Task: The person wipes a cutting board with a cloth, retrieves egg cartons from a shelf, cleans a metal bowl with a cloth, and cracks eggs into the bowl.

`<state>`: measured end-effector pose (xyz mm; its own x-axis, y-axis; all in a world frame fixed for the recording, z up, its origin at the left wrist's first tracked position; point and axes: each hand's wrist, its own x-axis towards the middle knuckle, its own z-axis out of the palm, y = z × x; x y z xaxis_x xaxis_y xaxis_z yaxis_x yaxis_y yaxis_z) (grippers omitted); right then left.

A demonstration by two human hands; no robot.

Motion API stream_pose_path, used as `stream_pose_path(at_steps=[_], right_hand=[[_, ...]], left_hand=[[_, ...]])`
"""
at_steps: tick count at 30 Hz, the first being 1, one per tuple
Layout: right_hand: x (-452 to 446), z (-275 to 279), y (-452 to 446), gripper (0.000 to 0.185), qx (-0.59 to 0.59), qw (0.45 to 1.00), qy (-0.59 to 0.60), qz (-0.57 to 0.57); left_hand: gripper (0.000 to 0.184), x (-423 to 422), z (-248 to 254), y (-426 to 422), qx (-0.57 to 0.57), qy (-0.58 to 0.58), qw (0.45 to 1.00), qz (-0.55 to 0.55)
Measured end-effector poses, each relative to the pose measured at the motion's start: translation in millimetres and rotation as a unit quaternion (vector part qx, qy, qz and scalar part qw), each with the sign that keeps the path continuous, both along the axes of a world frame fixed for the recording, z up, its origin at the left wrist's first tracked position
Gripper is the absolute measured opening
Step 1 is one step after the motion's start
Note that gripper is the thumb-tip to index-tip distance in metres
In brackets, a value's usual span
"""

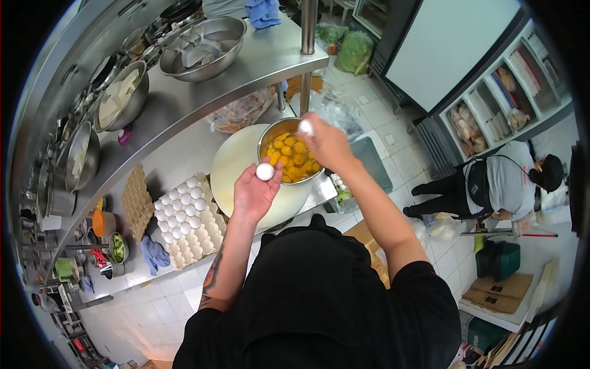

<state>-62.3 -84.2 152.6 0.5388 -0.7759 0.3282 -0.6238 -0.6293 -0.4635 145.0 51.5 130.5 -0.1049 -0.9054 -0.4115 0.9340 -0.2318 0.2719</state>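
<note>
Well, the round cutting board (236, 158) lies bare left of the left hand (254, 194), the yolk-filled steel bowl (268, 131) just beyond its fingers. Those clasp one egg (265, 171); fingers of the right hand (327, 145) clamp another egg (305, 127) by the bowl's far edge.

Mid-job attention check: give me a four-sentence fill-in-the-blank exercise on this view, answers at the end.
1. The left hand holds a white ____.
2. The metal bowl near the right hand contains many round yellow ____.
3. A tattoo shows on the ____ forearm.
4. The cloth beside the partly filled cardboard tray is coloured ____.

Missing words: egg; yolks; left; blue.
</note>
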Motion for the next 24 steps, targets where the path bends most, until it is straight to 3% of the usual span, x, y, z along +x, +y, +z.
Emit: stream_pose_path(at_steps=[2,3,5,6,7,8,9,10,11,12,13,15,17,18,20,23,24], right_hand=[[-30,11,-3,0.035,0.077,0.972,-0.190,-0.116],[-49,2,-9,0.039,0.103,0.953,-0.240,-0.151],[-92,-41,-24,0.044,0.128,0.931,-0.290,-0.182],[-115,-72,-29,0.050,0.030,0.973,-0.063,-0.220],[-120,-73,-24,0.057,-0.070,0.952,0.168,-0.245],[-119,-76,-20,0.057,-0.071,0.952,0.167,-0.245],[-101,-49,-6,0.063,-0.004,0.989,0.006,-0.148],[-83,-25,10,0.069,0.068,0.985,-0.154,-0.045],[-63,-5,29,0.066,0.173,0.963,-0.205,0.031],[-49,7,41,0.063,0.275,0.922,-0.253,0.106],[-42,3,37,0.063,0.276,0.921,-0.252,0.106],[-31,-10,17,0.050,0.188,0.935,-0.172,0.247],[-33,-17,-14,0.032,0.370,0.889,-0.250,0.098],[-28,-16,-31,0.025,0.365,0.869,-0.333,0.015],[-17,-40,-78,0.023,0.365,0.732,-0.569,-0.083],[8,-51,-112,0.027,0.346,0.732,-0.578,-0.105],[11,-43,-113,0.031,0.454,0.764,-0.453,-0.069]], left_hand=[[0.043,9,-39,-2,-0.115,-0.008,0.992,-0.060],[0.043,4,-30,-2,-0.116,-0.008,0.992,-0.058],[0.046,-19,-3,-3,-0.081,-0.183,0.980,0.000],[0.046,-26,0,-5,-0.080,-0.184,0.980,0.001],[0.049,-32,3,-8,-0.092,-0.250,0.964,-0.017],[0.051,-36,6,-14,-0.104,-0.316,0.942,-0.035],[0.051,-39,5,-20,-0.106,-0.316,0.942,-0.033],[0.053,-41,0,-25,-0.144,-0.387,0.908,-0.065],[0.054,-44,-6,-28,-0.180,-0.455,0.866,-0.099],[0.058,-47,-14,-33,-0.190,-0.462,0.861,-0.099],[0.058,-49,-14,-36,-0.189,-0.462,0.861,-0.099],[0.059,-50,-13,-38,-0.181,-0.475,0.855,-0.101],[0.058,-39,-5,-31,-0.166,-0.495,0.849,-0.085],[0.054,-28,-8,-29,-0.152,-0.512,0.842,-0.072],[0.049,-9,-12,-20,-0.141,-0.543,0.827,-0.036],[0.047,17,-14,2,-0.102,-0.529,0.842,-0.004],[0.046,27,-16,12,-0.097,-0.533,0.841,0.006]])
